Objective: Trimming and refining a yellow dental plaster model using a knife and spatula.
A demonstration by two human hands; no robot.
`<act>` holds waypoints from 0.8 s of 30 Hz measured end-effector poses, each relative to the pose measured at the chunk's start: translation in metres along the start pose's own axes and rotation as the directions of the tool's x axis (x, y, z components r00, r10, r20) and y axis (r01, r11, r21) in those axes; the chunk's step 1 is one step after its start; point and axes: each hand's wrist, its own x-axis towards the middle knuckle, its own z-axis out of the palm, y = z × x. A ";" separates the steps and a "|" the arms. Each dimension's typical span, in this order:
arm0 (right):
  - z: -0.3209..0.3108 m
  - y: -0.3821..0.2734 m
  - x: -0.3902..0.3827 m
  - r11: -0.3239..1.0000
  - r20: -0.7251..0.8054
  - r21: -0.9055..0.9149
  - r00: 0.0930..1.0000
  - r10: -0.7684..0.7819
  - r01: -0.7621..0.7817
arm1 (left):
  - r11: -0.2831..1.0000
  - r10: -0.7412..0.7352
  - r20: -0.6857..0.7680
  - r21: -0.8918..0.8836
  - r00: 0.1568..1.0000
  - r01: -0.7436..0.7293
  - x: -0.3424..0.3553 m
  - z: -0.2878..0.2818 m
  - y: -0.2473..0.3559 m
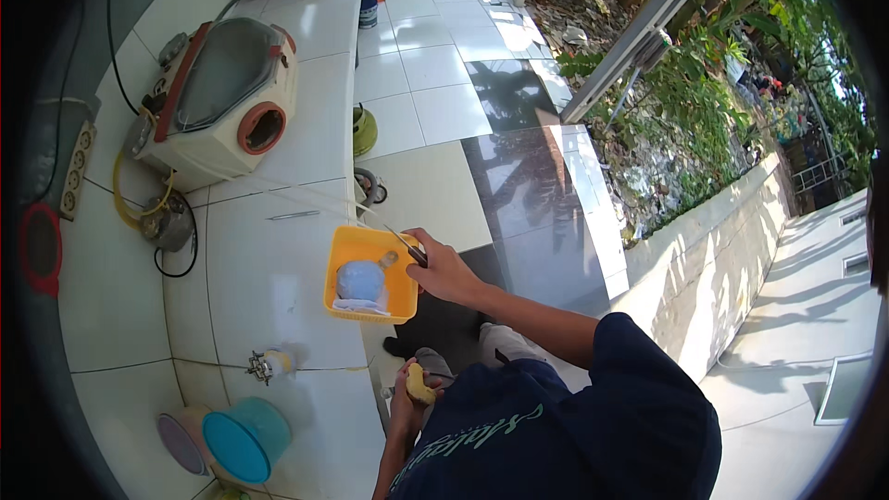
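My right hand [448, 270] is closed at the right rim of a yellow plastic basket [331, 268], above the edge of the white tiled counter. The same hand grips a knife [418, 256] with a dark handle, its thin metal blade pointing up and left past the rim. Inside the basket lie a rounded light-blue bundle [360, 281], a white folded piece [359, 306] and a small pale round thing [388, 259]. Low and close to my body, my left hand [402, 402] is wrapped round a curved yellow piece [420, 385], whose kind I cannot make out.
A cream-and-red box with a window [227, 83] stands on the counter [269, 287]. A metal burner [264, 367], a slim metal stick [294, 216] and a blue bucket [248, 440] are also there. A green gas cylinder [364, 130] stands on the floor beyond.
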 end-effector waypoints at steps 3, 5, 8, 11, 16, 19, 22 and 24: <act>-0.068 0.078 -0.067 0.997 -0.374 0.054 0.925 0.065 -0.048 | 0.988 -0.106 0.012 0.116 0.994 0.104 0.025 0.021 -0.015; -0.109 0.132 -0.109 0.987 -0.520 0.124 0.840 0.154 -0.105 | 0.958 -0.193 0.009 0.218 0.981 0.186 0.038 0.036 -0.024; -0.165 0.216 -0.165 0.948 -0.714 0.076 0.647 0.268 -0.309 | 0.894 -0.319 -0.077 0.306 0.945 0.327 0.059 0.075 -0.045; -0.222 0.291 -0.224 0.906 -0.786 0.180 0.498 0.366 -0.383 | 0.871 -0.365 -0.097 0.315 0.926 0.377 0.089 0.119 -0.082; -0.291 0.383 -0.303 0.820 -0.796 0.416 0.279 0.538 -0.394 | 0.792 -0.546 0.025 0.340 0.837 0.507 0.164 0.234 -0.150; -0.325 0.417 -0.348 0.730 -0.758 0.556 0.117 0.641 -0.396 | 0.692 -0.588 0.088 0.569 0.804 0.444 0.195 0.343 -0.179; -0.354 0.454 -0.383 0.656 -0.712 0.662 -0.031 0.701 -0.362 | 0.601 -0.622 0.156 0.723 0.767 0.340 0.217 0.435 -0.195; -0.369 0.477 -0.398 0.629 -0.691 0.702 -0.109 0.714 -0.334 | 0.539 -0.628 0.170 0.799 0.760 0.267 0.234 0.488 -0.203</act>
